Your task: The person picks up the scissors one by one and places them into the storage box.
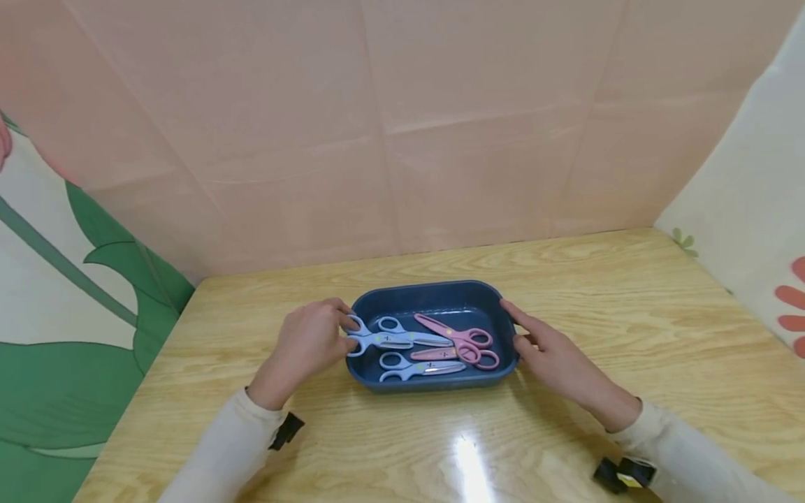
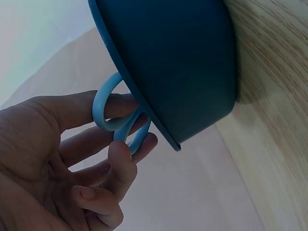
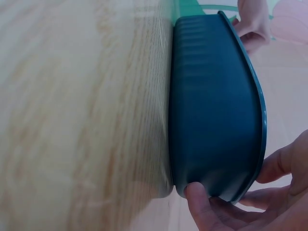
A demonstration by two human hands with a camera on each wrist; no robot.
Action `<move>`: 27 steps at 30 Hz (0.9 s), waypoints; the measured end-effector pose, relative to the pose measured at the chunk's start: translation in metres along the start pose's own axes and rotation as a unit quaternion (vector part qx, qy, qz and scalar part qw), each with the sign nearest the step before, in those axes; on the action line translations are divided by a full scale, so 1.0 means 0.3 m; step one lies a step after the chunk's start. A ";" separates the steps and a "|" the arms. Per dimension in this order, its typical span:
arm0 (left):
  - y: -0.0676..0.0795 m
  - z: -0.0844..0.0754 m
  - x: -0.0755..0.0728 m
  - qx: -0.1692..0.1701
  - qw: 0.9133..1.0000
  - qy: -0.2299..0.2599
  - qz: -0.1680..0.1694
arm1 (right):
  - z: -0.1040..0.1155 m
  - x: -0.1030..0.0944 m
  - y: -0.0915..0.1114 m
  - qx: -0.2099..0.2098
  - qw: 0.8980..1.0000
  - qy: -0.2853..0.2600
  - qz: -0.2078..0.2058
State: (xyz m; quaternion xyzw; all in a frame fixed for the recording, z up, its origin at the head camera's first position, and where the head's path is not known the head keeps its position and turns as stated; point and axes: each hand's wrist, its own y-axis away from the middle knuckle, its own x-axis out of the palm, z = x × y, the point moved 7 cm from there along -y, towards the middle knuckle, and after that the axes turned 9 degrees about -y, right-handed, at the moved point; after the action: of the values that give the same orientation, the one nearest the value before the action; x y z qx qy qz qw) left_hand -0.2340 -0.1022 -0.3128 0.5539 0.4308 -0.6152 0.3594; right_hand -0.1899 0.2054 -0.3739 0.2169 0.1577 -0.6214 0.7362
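Note:
My left hand (image 1: 308, 346) pinches the handle loops of light-blue scissors (image 1: 372, 340) at the left end of a dark blue tray (image 1: 440, 383). In the left wrist view, the blue handle loops (image 2: 99, 107) stick out past the tray rim between thumb and fingers. Its blades lie over a second pair of blue scissors, partly hidden. At the tray's right end, my right hand (image 1: 556, 363) holds the outer wall, with fingertips (image 3: 195, 190) low on it. Inside, pink scissors (image 1: 445, 328) cross another pink pair (image 1: 434, 354), above more blue scissors (image 1: 411, 367) near the front wall.
The tray stands on a glossy wood-grain table (image 1: 352, 447). A pink-beige sheet (image 1: 377, 140) rises behind the table. Printed panels with leaves (image 1: 56, 391) and a red flower (image 1: 792, 297) stand at the left and right.

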 end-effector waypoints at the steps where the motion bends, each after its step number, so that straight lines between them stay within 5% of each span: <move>1: -0.003 -0.003 0.000 0.001 1.000 0.001 0.001 | 0.002 0.000 0.000 -0.002 1.000 -0.001 0.000; 12: -0.020 -0.030 0.021 0.000 1.000 0.001 0.027 | 0.003 -0.001 0.000 0.012 1.000 0.006 0.001; 27: -0.029 -0.068 0.035 0.006 1.000 0.016 0.023 | -0.003 0.002 0.002 0.005 1.000 0.008 -0.004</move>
State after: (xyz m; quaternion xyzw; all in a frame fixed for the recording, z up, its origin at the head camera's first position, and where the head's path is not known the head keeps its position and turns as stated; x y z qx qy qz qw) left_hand -0.2357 -0.0797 -0.3225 0.5756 0.4199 -0.6007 0.3627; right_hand -0.1891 0.2054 -0.3749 0.2253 0.1611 -0.6235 0.7311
